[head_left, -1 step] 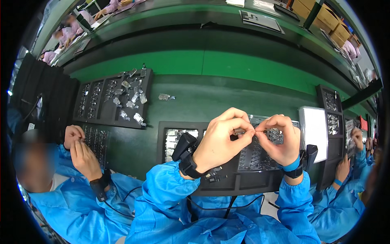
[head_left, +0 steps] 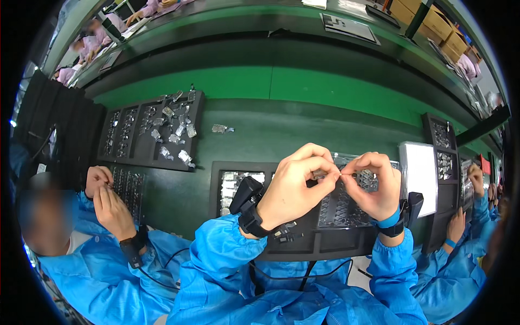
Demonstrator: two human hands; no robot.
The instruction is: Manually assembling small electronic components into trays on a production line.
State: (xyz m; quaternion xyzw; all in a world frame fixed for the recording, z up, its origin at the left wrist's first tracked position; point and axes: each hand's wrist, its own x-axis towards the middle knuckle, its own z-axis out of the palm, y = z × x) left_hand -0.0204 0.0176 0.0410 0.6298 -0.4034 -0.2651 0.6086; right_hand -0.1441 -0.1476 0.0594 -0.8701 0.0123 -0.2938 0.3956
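Thumb and forefinger of my left hand (head_left: 303, 187) are pinched together. They meet the pinched fingertips of my right hand (head_left: 375, 187) above a black compartment tray (head_left: 287, 253). Whatever lies between the fingertips is too small to make out. Beneath my hands, a clear plastic tray (head_left: 344, 208) with rows of small metallic parts rests on the black tray. Left of my left wrist, one compartment holds pale, silvery small parts (head_left: 230, 189). A few loose dark parts (head_left: 287, 233) lie under that wrist.
A black divided tray (head_left: 149, 162) with scattered silvery parts stands at the far left. One silvery part (head_left: 219, 129) lies on the green table (head_left: 281, 130). Right of me are a white sheet (head_left: 420, 179) and another black tray (head_left: 447, 203). Co-workers' hands (head_left: 114, 211) work on both sides.
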